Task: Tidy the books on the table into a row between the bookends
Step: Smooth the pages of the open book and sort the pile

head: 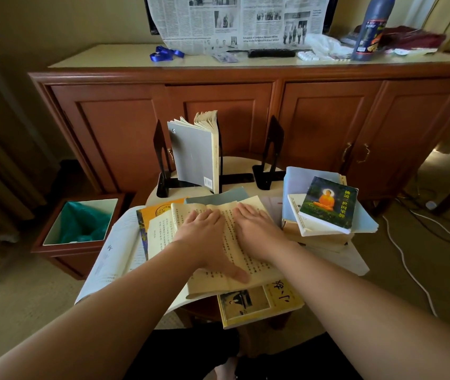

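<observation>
A wooden sideboard (pixel 245 111) is seen behind a small round table (pixel 234 163) strewn with books. An open book (pixel 226 242) is pressed flat by the left hand (pixel 204 234) and right hand (pixel 256 229), fingers straight and together. One grey book (pixel 193 154) is stood between black bookends (pixel 269 157) behind.

Wooden sideboard (pixel 245 111) against beige wall (pixel 67 20); carpeted floor (pixel 26 305).
</observation>
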{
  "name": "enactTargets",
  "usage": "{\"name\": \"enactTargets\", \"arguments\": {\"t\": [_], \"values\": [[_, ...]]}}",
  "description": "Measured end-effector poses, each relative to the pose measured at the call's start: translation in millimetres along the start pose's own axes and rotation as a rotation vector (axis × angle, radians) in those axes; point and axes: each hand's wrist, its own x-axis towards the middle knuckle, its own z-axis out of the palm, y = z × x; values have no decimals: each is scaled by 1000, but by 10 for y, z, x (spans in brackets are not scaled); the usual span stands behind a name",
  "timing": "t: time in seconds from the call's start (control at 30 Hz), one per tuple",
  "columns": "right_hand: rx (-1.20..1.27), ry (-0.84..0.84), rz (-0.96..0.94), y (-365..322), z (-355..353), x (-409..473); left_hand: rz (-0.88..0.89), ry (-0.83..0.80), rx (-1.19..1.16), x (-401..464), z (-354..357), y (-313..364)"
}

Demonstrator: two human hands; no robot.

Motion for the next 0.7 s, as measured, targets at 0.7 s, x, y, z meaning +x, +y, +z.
{"name": "enactTargets", "arguments": {"t": [0.7], "values": [[-63, -41, -91, 43, 11, -1121, -21, 18, -13, -51, -134, 97]]}}
